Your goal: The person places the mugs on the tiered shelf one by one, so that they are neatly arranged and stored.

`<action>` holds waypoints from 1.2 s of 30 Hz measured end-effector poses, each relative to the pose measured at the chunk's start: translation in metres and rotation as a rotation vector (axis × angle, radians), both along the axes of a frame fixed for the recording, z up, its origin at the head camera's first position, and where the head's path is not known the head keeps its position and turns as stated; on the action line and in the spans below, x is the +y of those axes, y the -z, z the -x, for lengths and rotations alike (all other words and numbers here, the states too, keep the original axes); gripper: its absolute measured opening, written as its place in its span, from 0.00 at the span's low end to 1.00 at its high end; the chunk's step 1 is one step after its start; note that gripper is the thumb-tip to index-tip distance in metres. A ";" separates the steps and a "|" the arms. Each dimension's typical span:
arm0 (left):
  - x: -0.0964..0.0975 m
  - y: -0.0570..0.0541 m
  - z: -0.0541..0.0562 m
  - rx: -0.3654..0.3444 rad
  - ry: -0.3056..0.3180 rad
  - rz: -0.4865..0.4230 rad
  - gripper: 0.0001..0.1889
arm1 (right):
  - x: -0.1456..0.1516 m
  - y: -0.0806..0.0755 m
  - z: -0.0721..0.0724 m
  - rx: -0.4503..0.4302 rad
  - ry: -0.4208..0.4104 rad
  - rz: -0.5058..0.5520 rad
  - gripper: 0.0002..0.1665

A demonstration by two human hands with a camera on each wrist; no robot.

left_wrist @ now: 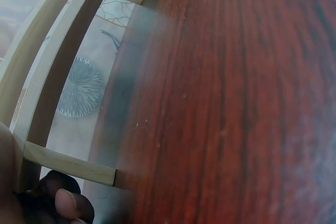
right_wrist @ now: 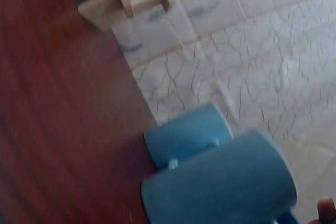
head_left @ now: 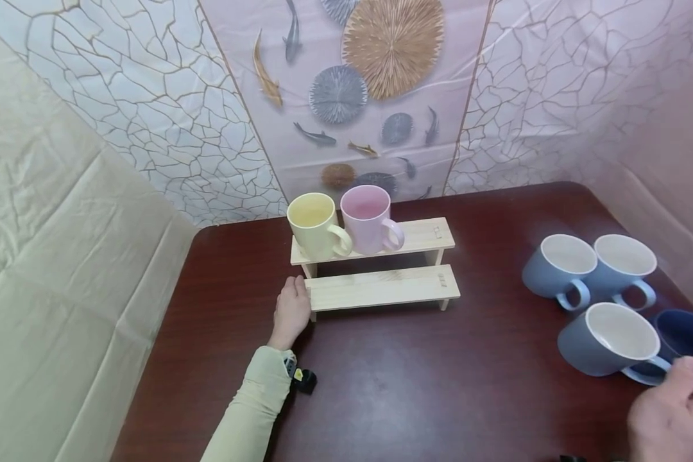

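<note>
My left hand (head_left: 292, 310) grips the left end of a two-step wooden rack (head_left: 381, 289). In the left wrist view, fingertips (left_wrist: 65, 203) curl beside the rack's end support. A yellow mug (head_left: 313, 228) and a pink mug (head_left: 366, 221) stand side by side on the upper step. At the far right, my right hand (head_left: 672, 410) reaches in at the handle of a grey-blue mug (head_left: 595, 343) and the near rim of a navy mug (head_left: 684, 330). I cannot tell whether its fingers pinch either one.
Two light blue mugs (head_left: 545, 273) (head_left: 603, 276) stand behind the grey-blue one, handles toward me. The dark red-brown table (head_left: 381, 391) is walled by patterned cloth (head_left: 208, 96) at the back and plain cloth (head_left: 46, 256) on the left.
</note>
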State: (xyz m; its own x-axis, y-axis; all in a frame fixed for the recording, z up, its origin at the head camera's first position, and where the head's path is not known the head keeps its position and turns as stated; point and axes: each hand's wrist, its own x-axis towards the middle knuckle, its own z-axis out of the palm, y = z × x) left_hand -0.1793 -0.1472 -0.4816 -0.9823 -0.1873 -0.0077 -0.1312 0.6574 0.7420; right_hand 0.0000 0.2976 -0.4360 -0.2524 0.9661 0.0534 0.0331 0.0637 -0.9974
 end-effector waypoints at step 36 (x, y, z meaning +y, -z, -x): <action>0.001 0.001 0.000 0.010 -0.004 0.002 0.24 | 0.015 0.021 -0.016 -0.281 -0.057 -0.025 0.10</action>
